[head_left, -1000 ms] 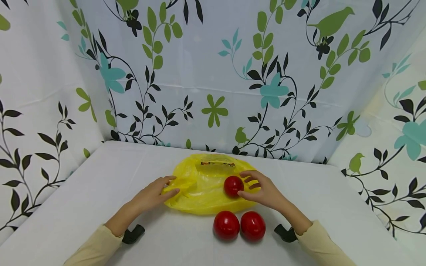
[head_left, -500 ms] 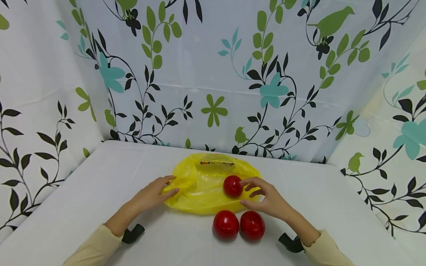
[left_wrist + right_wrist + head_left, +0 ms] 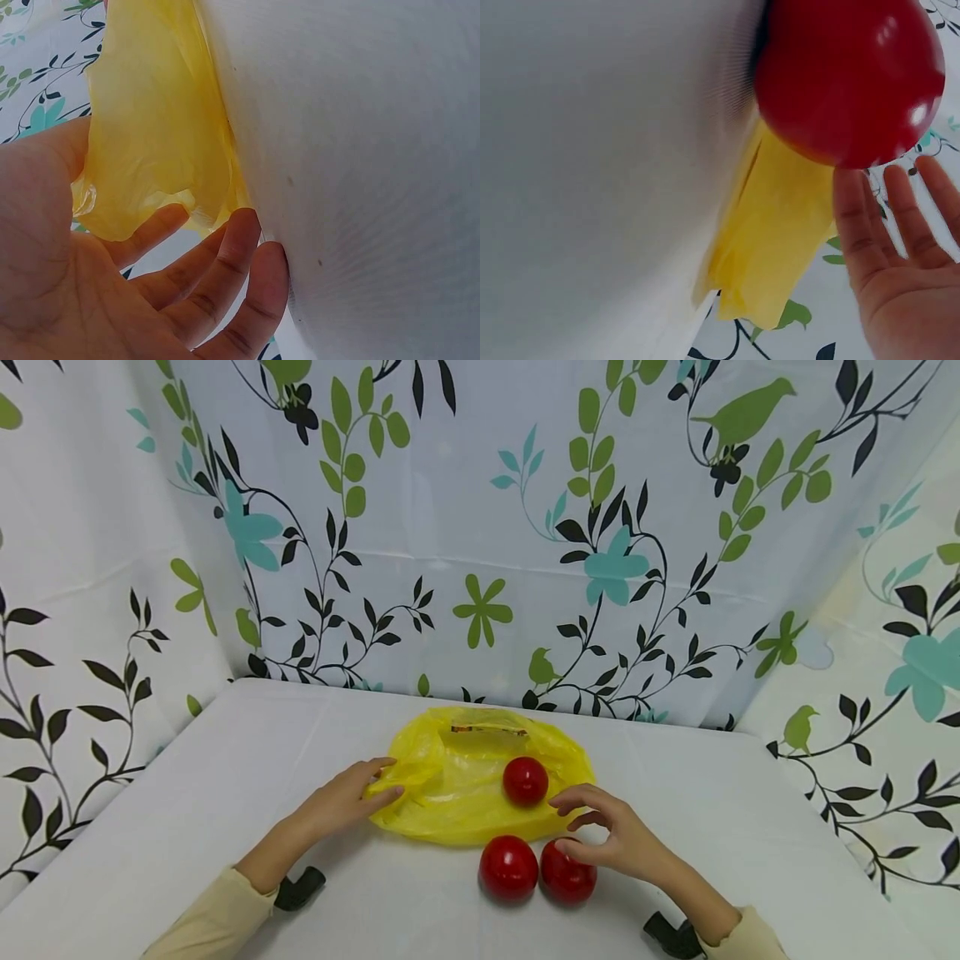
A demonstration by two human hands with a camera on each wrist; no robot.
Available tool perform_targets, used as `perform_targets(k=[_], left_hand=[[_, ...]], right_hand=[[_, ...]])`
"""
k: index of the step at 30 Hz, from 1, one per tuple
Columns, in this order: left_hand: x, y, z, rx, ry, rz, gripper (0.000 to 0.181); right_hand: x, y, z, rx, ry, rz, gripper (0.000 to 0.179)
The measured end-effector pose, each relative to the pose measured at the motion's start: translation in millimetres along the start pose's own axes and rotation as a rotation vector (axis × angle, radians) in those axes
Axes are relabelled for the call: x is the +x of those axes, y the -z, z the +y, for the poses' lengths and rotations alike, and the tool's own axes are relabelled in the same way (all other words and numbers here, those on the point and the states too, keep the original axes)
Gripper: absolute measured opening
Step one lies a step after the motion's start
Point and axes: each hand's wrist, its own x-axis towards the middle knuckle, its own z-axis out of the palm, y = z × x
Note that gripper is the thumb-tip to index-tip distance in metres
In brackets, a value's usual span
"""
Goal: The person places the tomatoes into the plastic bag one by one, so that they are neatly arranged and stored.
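Note:
In the head view a crumpled yellow plastic bag [image 3: 457, 810] lies on the white table, with one glossy, round red apple [image 3: 525, 781] on its right part. Two more such apples sit side by side in front of the bag, a left one [image 3: 508, 869] and a right one [image 3: 567, 877]. My left hand [image 3: 341, 797] rests at the bag's left edge, fingers loosely spread; the left wrist view shows yellow film [image 3: 157, 120] between thumb and fingers. My right hand [image 3: 618, 835] holds nothing. Its thumb overlaps the right apple, but whether they touch I cannot tell.
The white tabletop [image 3: 405, 910] runs back to a hanging cloth [image 3: 420, 535] printed with leaves, flowers and birds. Similar cloth hangs on both sides. A black wrist camera [image 3: 302, 888] is on the left wrist, another [image 3: 673, 935] on the right.
My right hand has drawn back from the apple on the bag, moving toward me and right to the right front apple. My left hand, the bag and the apples stay in place.

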Motion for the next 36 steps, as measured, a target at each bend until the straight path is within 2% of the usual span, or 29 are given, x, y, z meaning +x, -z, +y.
perform_targets(k=[4,10,14,20,24,30,36], left_hand=[[0.3,-1.8,-1.6,-0.006,0.004,-0.003,0.065],[0.8,-3.5,-3.3,-0.013,0.017,0.002,0.064],[0.7,-4.5,-3.8,-0.007,0.021,0.004,0.064],[0.0,-3.9,-3.8,-0.009,0.020,0.003,0.065],[0.2,-3.1,-4.1,-0.008,0.014,0.004,0.065],[0.7,-2.8,-4.8,-0.002,0.015,0.003,0.065],[1.6,-2.4,-5.0,0.006,0.010,0.006,0.065]], right_hand=[[-6.1,-1,4,0.028,0.051,-0.041,0.038],[-10.8,-3,7,0.002,0.083,-0.079,0.036],[-13.7,-4,6,-0.008,0.006,-0.112,0.038],[-16.6,-5,4,-0.022,-0.154,-0.227,0.049],[-17.5,-4,2,-0.036,-0.221,-0.282,0.059],[-18.8,-5,-2,-0.048,-0.284,-0.324,0.066],[-20.6,-4,-1,-0.064,-0.261,-0.313,0.069]])
